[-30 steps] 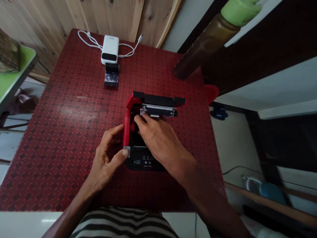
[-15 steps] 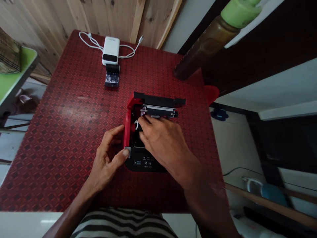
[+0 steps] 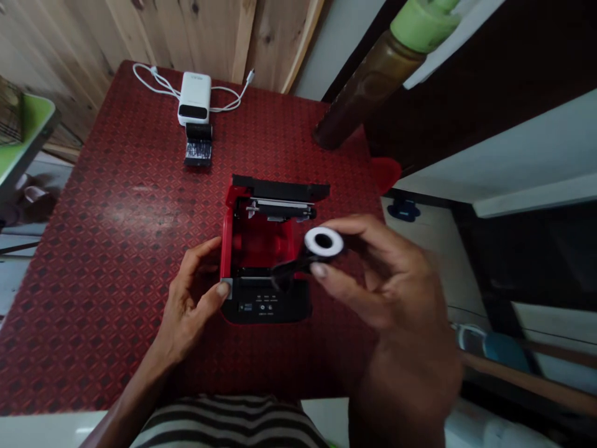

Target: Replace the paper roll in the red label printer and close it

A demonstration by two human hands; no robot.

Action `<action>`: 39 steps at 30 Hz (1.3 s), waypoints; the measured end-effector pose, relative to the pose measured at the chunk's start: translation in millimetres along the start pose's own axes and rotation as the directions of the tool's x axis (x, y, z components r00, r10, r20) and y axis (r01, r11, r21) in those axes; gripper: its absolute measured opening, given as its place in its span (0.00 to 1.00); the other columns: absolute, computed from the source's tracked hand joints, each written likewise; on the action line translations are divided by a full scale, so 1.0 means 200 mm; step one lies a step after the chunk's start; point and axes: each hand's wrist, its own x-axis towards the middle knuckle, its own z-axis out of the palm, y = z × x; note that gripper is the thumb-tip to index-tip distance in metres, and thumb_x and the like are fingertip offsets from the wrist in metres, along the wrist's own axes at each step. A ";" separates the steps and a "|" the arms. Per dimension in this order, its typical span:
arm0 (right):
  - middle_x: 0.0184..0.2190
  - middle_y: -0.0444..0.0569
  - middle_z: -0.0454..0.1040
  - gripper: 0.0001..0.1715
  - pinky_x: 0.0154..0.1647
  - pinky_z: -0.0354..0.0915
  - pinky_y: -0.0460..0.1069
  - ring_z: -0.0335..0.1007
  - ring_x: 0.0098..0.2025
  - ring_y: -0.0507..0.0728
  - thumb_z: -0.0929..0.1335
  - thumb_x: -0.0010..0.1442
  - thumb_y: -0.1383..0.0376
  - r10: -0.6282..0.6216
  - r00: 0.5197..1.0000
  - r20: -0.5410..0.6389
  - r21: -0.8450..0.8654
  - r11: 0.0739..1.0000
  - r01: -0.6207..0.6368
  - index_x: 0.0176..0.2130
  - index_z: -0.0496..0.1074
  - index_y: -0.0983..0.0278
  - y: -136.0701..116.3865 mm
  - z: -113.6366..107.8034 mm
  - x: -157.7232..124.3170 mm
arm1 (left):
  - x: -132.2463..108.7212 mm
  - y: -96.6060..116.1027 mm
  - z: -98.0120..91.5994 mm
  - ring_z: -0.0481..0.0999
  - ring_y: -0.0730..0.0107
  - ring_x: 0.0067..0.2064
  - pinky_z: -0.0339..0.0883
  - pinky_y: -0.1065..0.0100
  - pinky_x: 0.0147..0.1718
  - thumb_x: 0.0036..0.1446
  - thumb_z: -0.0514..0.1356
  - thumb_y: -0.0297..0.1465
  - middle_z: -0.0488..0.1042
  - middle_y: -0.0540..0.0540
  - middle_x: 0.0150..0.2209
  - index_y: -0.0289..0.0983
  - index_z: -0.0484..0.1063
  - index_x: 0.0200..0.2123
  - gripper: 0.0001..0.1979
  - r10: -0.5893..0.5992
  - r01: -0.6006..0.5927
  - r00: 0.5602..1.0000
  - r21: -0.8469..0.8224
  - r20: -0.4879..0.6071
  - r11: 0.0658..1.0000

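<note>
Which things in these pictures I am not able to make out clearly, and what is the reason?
Head view: the loose black end of the black roll in the right hand is blurred.
Head view: the markings on the printer panel are too small to read.
Head view: the top of the bottle is cut off by the upper picture edge.

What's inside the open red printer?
The open printer shows a red bay with a metal bar at its far end. The black tail of the roll in the right hand covers the bay's near right edge.
</note>
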 end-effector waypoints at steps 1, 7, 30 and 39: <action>0.42 0.43 0.86 0.15 0.43 0.79 0.54 0.84 0.42 0.59 0.80 0.66 0.62 0.061 0.996 -0.063 0.058 0.997 -0.058 0.52 0.83 0.52 0.05 -0.02 -0.01 | 0.00 0.00 0.00 0.84 0.49 0.62 0.79 0.52 0.61 0.73 0.71 0.49 0.82 0.41 0.65 0.46 0.75 0.73 0.32 -0.002 0.002 1.000 -0.004 -0.005 1.000; 0.37 0.43 0.80 0.19 0.35 0.75 0.53 0.76 0.36 0.58 0.82 0.60 0.53 0.250 0.812 -0.528 0.136 0.968 -0.209 0.45 0.77 0.53 0.37 0.05 -0.01 | 0.01 -0.02 0.00 0.86 0.51 0.63 0.81 0.55 0.58 0.74 0.70 0.47 0.84 0.44 0.66 0.49 0.76 0.73 0.29 0.040 -0.040 0.999 0.014 -0.002 0.999; 0.48 0.54 0.87 0.27 0.47 0.79 0.60 0.84 0.42 0.63 0.76 0.63 0.55 0.366 0.920 -0.142 -0.024 0.928 -0.373 0.59 0.78 0.57 0.47 0.20 -0.19 | 0.01 -0.01 -0.01 0.88 0.47 0.61 0.84 0.52 0.55 0.73 0.70 0.48 0.85 0.42 0.65 0.48 0.78 0.73 0.30 0.064 -0.062 0.998 0.067 -0.030 0.996; 0.45 0.49 0.87 0.23 0.41 0.80 0.56 0.82 0.37 0.59 0.82 0.56 0.63 0.434 0.900 0.028 -0.013 0.901 -0.434 0.51 0.81 0.56 0.30 0.17 -0.59 | 0.01 0.00 0.00 0.88 0.47 0.62 0.86 0.52 0.56 0.72 0.71 0.48 0.86 0.44 0.66 0.49 0.80 0.71 0.29 0.060 -0.057 0.997 0.058 -0.043 0.997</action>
